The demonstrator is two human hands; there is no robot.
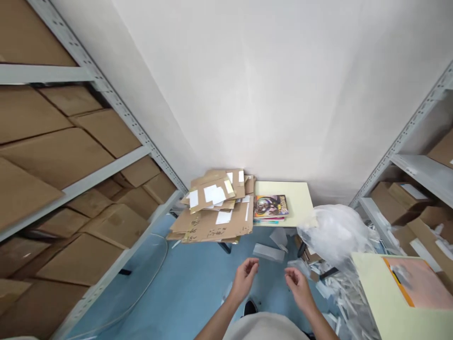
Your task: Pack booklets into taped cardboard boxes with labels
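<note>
My left hand (pixel 244 279) hangs in the air over the blue floor, its fingers loosely curled and the thumb a little apart from them. Nothing shows in it. To its right, at about the same height, my right hand (pixel 299 287) is half curled in the same way and also holds nothing. Beyond the hands stands a pale yellow table (pixel 299 198) against the wall. On it lies a small stack of books, with a dark illustrated cover (pixel 272 206) on top. Left of the books, flattened cardboard boxes (pixel 212 222) with white labels are piled up. Neither hand touches these.
Metal shelves full of cardboard boxes (pixel 63 156) rise on the left. Another shelf (pixel 424 174) stands right. A bulky clear plastic bag (pixel 339 231) sits beside the table, above scattered scraps (pixel 354 293). An orange-edged sheet (pixel 421 281) lies on a second table (pixel 375 278).
</note>
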